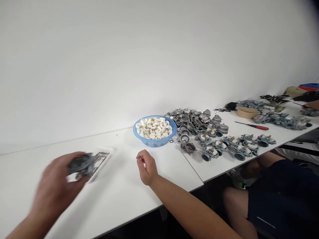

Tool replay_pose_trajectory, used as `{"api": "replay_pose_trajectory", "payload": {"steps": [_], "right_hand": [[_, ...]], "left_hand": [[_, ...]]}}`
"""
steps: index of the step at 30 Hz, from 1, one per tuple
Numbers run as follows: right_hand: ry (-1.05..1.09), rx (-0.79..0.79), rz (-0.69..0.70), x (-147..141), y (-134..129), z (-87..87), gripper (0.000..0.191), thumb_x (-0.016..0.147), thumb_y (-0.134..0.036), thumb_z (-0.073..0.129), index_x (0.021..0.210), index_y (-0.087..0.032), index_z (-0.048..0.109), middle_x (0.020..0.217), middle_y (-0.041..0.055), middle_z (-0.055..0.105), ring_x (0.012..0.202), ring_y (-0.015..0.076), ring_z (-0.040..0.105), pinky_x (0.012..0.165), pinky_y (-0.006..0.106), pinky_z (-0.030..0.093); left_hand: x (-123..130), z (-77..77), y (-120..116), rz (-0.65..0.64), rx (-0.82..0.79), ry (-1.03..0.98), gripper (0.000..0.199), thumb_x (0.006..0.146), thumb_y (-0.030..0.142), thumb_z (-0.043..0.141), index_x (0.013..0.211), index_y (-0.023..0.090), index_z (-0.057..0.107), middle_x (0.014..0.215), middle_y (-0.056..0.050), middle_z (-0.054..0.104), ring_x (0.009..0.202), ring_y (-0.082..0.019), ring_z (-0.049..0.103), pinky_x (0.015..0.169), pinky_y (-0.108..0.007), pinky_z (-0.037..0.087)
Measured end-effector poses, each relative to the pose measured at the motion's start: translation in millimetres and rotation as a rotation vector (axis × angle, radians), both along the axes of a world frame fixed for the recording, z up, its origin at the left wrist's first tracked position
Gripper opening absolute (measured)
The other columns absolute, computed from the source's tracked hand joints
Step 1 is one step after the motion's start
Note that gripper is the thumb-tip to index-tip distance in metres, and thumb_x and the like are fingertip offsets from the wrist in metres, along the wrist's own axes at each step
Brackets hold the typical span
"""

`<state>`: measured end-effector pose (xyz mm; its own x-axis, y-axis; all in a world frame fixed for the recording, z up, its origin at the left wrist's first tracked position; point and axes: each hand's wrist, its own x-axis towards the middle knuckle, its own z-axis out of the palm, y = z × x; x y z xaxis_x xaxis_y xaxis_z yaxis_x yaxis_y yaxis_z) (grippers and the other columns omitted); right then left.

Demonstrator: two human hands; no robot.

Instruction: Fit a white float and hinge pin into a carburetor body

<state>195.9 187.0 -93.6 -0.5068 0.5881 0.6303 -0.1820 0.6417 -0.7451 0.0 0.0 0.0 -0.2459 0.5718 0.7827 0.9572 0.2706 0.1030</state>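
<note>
White table (117,202) ran long; carburetor bodies (211,149) lay massed beyond blue basket (134,130). Left hand (56,189), blurred, gripped grey carburetor body (82,165) over white tray (106,156). Right hand (147,167) loosely curled, empty. Risk I saw: fast swing, weak grip, dropped body.

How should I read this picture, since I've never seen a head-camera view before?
One camera, worn on a person's head, looks forward and down at their own two bare hands. The left hand, blurred by motion, holds what looks like a grey metal carburetor body over a white tray. The right hand is empty, near a blue basket of curved white pieces. Further along the white table lie rows of similar carburetors and a red-handled screwdriver.
</note>
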Motion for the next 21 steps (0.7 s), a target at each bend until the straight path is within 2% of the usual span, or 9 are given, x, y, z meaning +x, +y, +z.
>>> {"api": "replay_pose_trajectory", "payload": {"steps": [2, 4, 6, 9, 12, 14, 16, 19, 21], "right_hand": [[-0.055, -0.073, 0.023, -1.3, 0.3, -1.4, 0.021, 0.098, -0.04, 0.04, 0.105, -0.023, 0.05, 0.091, 0.0031, 0.055, 0.079, 0.0186, 0.051, 0.075, 0.035, 0.042], [-0.104, -0.2, 0.08, -3.9, 0.9, -3.5, 0.031, 0.101, -0.048, 0.036, 0.115, -0.023, 0.049, 0.095, 0.0035, 0.055, 0.087, 0.0198, 0.054, 0.081, 0.036, 0.044], [-0.1, -0.339, 0.197, -7.5, 1.8, -5.9, 0.038, 0.101, -0.054, 0.036, 0.121, -0.023, 0.048, 0.103, 0.0043, 0.058, 0.094, 0.0199, 0.056, 0.085, 0.037, 0.045], [-0.038, -0.513, 0.331, -11.9, 4.2, -7.5, 0.05, 0.093, -0.058, 0.056, 0.127, -0.023, 0.044, 0.12, 0.0065, 0.058, 0.104, 0.0205, 0.058, 0.089, 0.037, 0.047], [-0.012, -0.616, 0.278, -13.3, 7.3, -4.7, 0.064, 0.078, -0.052, 0.076, 0.124, -0.022, 0.044, 0.124, 0.0078, 0.056, 0.107, 0.0218, 0.058, 0.089, 0.037, 0.049], [-0.025, -0.632, 0.256, -13.3, 9.0, -1.8, 0.059, 0.076, -0.047, 0.078, 0.119, -0.021, 0.047, 0.12, 0.0066, 0.058, 0.105, 0.0216, 0.059, 0.09, 0.038, 0.05], [-0.049, -0.647, 0.297, -14.0, 10.0, -0.3, 0.053, 0.077, -0.041, 0.077, 0.117, -0.021, 0.049, 0.117, 0.0057, 0.059, 0.104, 0.0213, 0.06, 0.091, 0.038, 0.05], [-0.105, -0.662, 0.353, -16.6, 11.2, -3.0, 0.051, 0.078, -0.034, 0.075, 0.119, -0.02, 0.048, 0.121, 0.0071, 0.06, 0.104, 0.0219, 0.061, 0.09, 0.039, 0.051], [-0.196, -0.584, 0.288, -17.8, 12.2, -6.3, 0.049, 0.08, -0.032, 0.072, 0.121, -0.02, 0.048, 0.123, 0.0081, 0.061, 0.106, 0.0235, 0.061, 0.092, 0.041, 0.051]], "left_hand": [[16.7, -22.2, 33.0, -0.07, -0.024, 0.049, 0.053, 0.072, 0.035, 0.068, 0.123, 0.027, 0.057, 0.104, -0.008, 0.071, 0.092, -0.034, 0.067, 0.079, -0.053, 0.056], [36.8, -42.1, 64.9, -0.174, -0.085, 0.092, 0.067, 0.076, 0.023, 0.064, 0.139, 0.026, 0.045, 0.11, -0.009, 0.07, 0.102, -0.033, 0.065, 0.086, -0.05, 0.054], [54.9, -56.9, 90.7, -0.224, -0.08, 0.09, 0.072, 0.079, 0.017, 0.061, 0.146, 0.025, 0.035, 0.113, -0.01, 0.069, 0.105, -0.032, 0.063, 0.088, -0.049, 0.053], [70.2, -70.3, 114.8, -0.259, 0.007, 0.052, 0.078, 0.082, 0.016, 0.061, 0.151, 0.023, 0.024, 0.122, -0.014, 0.063, 0.109, -0.032, 0.06, 0.091, -0.049, 0.052], [71.6, -80.0, 125.4, -0.285, 0.064, -0.008, 0.085, 0.082, 0.018, 0.064, 0.152, 0.022, 0.016, 0.129, -0.018, 0.055, 0.11, -0.03, 0.056, 0.091, -0.049, 0.052], [68.4, -86.3, 127.9, -0.29, 0.103, -0.056, 0.088, 0.08, 0.02, 0.067, 0.151, 0.022, 0.015, 0.129, -0.018, 0.051, 0.106, -0.028, 0.056, 0.089, -0.048, 0.053], [64.6, -91.4, 128.0, -0.304, 0.127, -0.097, 0.089, 0.079, 0.022, 0.068, 0.149, 0.023, 0.013, 0.13, -0.018, 0.047, 0.105, -0.027, 0.056, 0.088, -0.048, 0.053], [60.5, -95.8, 124.7, -0.346, 0.067, -0.218, 0.093, 0.077, 0.022, 0.067, 0.15, 0.025, 0.009, 0.143, -0.02, 0.037, 0.117, -0.028, 0.055, 0.089, -0.048, 0.054], [59.4, -97.5, 121.8, -0.351, -0.023, -0.359, 0.097, 0.075, 0.018, 0.065, 0.151, 0.027, 0.005, 0.152, -0.021, 0.029, 0.122, -0.03, 0.055, 0.087, -0.046, 0.055]]}}
